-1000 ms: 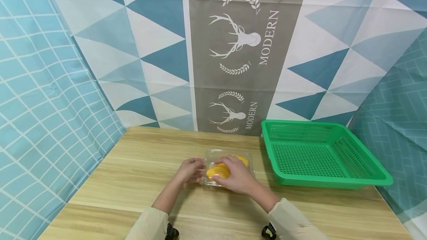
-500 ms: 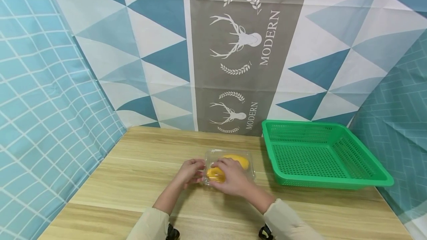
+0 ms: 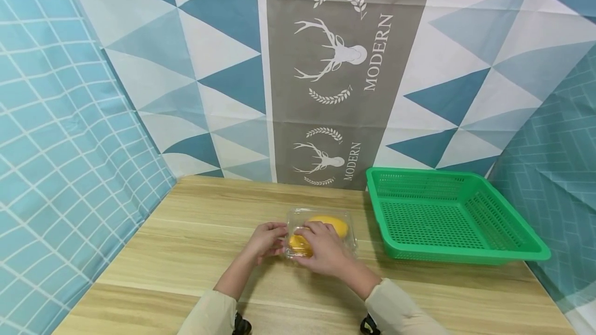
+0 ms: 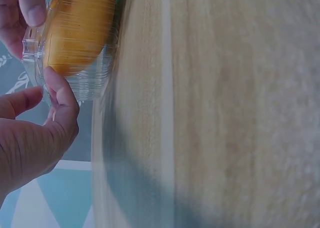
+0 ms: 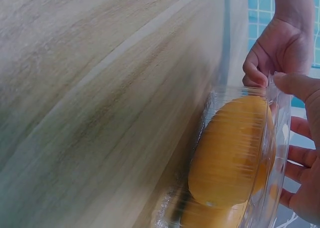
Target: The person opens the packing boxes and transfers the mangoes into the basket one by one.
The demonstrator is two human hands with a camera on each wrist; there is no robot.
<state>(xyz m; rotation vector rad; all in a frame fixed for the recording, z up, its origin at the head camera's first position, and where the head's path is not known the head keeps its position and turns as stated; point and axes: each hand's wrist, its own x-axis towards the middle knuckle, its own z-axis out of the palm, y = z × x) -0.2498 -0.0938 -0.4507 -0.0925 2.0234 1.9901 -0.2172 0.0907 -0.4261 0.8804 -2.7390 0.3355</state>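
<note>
Clear, ribbed, rect. plastic container [image 3: 297, 217] is sitting lower ctr of the head view, on a pale wood-grain table [image 3: 186, 252], & is holding 2 smooth, oval, yellow-orange fruits [image 3: 328, 225]. One fruit is lying toward the container's upper R, the other toward its lower L, partly hidden under fingers. Person's L hand [image 3: 263, 242] is staying low-ctr in frame at the container's L side, index finger & thumb curling round the rim corner in a pinch; in L wrist view that's showing upper L. R hand [image 3: 326, 252] is lying over the lid's lower part, fingers spread & loosely bent, touching the top, thumb resting on the rim near that same corner. Whether lid is fully seated, can't tell.

Green rect. plastic basket w/ slotted walls [image 3: 458, 256] is standing R of frame, near the container, not touching. Cream sleeves [image 3: 211, 311] are entering at bottom edge, a small black device [image 3: 242, 324] showing by L cuff. Blue-&-white triangle-print backdrop [image 3: 233, 76] is filling the upper frame, its grey band [image 3: 326, 112] showing white deer heads & "MODERN".
</note>
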